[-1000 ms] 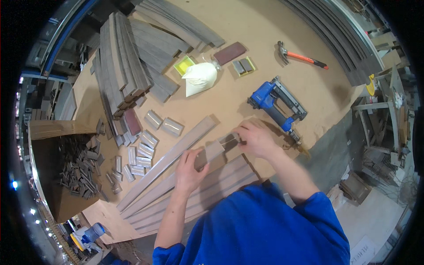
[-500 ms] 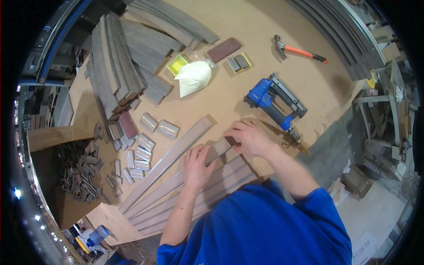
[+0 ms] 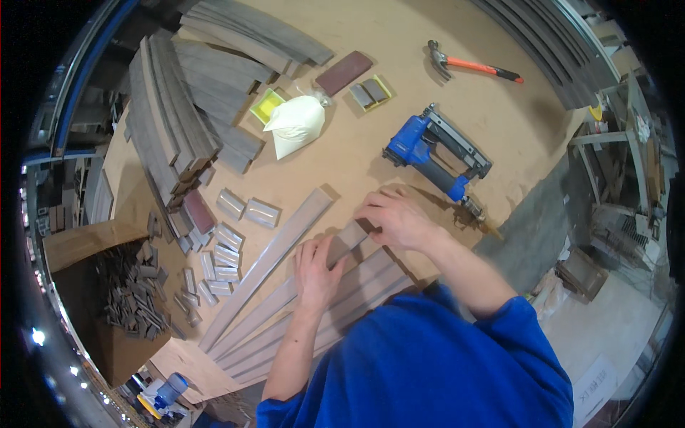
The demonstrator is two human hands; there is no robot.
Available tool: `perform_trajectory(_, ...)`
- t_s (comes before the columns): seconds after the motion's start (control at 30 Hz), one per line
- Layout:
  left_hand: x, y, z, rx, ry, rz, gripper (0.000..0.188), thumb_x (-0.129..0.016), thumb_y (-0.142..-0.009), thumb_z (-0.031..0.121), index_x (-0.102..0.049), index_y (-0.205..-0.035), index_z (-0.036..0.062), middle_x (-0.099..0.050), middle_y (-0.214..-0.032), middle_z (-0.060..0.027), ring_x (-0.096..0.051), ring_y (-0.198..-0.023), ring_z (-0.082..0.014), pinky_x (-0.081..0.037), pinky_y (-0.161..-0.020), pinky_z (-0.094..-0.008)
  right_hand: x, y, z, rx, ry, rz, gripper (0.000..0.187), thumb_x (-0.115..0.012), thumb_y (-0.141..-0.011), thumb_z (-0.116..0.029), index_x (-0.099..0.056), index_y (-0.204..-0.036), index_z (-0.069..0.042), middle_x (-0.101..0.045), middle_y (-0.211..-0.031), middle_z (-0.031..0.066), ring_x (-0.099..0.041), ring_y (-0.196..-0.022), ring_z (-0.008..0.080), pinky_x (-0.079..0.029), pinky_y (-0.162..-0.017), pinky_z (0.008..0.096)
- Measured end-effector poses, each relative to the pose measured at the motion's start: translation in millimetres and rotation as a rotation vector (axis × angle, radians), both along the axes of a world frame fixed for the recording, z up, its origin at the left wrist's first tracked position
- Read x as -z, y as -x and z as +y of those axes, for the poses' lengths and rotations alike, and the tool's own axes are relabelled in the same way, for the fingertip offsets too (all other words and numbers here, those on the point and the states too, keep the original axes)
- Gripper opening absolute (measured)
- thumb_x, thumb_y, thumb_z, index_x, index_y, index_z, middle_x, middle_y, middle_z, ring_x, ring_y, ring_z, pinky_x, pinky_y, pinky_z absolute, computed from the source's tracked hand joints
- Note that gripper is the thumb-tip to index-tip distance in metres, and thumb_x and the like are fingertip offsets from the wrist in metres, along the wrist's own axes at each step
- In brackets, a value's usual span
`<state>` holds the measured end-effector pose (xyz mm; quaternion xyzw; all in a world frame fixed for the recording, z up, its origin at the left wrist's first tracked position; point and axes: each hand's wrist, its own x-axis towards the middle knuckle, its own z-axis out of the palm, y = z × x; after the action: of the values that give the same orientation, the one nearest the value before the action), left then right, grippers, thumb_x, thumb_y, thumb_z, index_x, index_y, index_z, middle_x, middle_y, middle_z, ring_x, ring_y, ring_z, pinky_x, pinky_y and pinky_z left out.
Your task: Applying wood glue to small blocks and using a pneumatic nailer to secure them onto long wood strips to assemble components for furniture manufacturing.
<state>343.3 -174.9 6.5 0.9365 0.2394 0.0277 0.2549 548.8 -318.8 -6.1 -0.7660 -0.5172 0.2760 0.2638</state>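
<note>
A long grey wooden strip runs diagonally under both my hands. My left hand wraps over it partway along, thumb on one side and fingers on the other. At its upper right end, my right hand has its curled fingers on the strip; the fingertips are partly hidden. Beside it on the left lies another grey wooden strip, apart from my hands. Several more strips lie side by side between the held one and my body.
Small grey blocks lie left of the strips, near a cardboard box of offcuts. Beyond are stacked grey boards, a white bag and a dark red sanding block. A blue nail gun and claw hammer lie right.
The whole view has shifted slightly, so the bench items appear a little further left. Both hands stay on the same strip, with hardly any change in grip.
</note>
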Motion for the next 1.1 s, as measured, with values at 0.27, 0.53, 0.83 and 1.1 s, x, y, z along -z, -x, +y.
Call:
perform_trajectory(0.27, 4.4, -1.5, 1.1, 0.028, -0.035, -0.004, 0.054, -0.089, -0.076, 0.017, -0.07, -0.126, 0.0047, -0.061, -0.107, -0.0123, -0.058, -0.105, -0.0342, -0.049, -0.094, -0.0461, -5.6, 21.2, -11.5, 0.161, 0.01, -0.012, 0.044, -0.081, -0.079, -0.022, -0.073, -0.122, -0.019, -0.066, -0.118, 0.0026, -0.062, -0.115, 0.0297, -0.048, -0.101, 0.0516)
perform_trajectory(0.53, 5.9, -3.1, 2.7, 0.049, -0.036, -0.013, 0.053, -0.09, -0.076, 0.018, -0.071, -0.124, 0.0043, -0.06, -0.103, -0.0133, -0.058, -0.101, -0.0351, -0.049, -0.091, -0.0467, -2.8, 66.0, -20.2, 0.438, 0.055, 0.013, 0.035, -0.077, -0.085, -0.028, -0.077, -0.118, -0.016, -0.073, -0.117, 0.0024, -0.061, -0.111, 0.0278, -0.045, -0.094, 0.0475)
perform_trajectory(0.83, 6.2, -4.3, 2.6, 0.053, -0.033, -0.037, 0.052, -0.089, -0.076, 0.018, -0.071, -0.122, 0.003, -0.06, -0.103, -0.0143, -0.058, -0.101, -0.036, -0.049, -0.09, -0.0471, -2.0, 66.1, -22.5, 0.435, 0.024, -0.001, 0.035, -0.078, -0.085, -0.028, -0.076, -0.118, -0.017, -0.072, -0.117, 0.0019, -0.061, -0.111, 0.0268, -0.044, -0.093, 0.0466)
perform_trajectory(1.1, 6.7, -3.7, 2.3, 0.051, -0.062, -0.048, 0.052, -0.089, -0.076, 0.018, -0.071, -0.121, 0.0019, -0.061, -0.105, -0.0144, -0.058, -0.102, -0.0361, -0.049, -0.091, -0.0474, 2.6, 33.7, -21.5, 0.301, -0.032, 0.099, 0.04, -0.077, -0.08, -0.019, -0.073, -0.119, -0.019, -0.069, -0.114, 0.0029, -0.062, -0.113, 0.0287, -0.049, -0.096, 0.047)
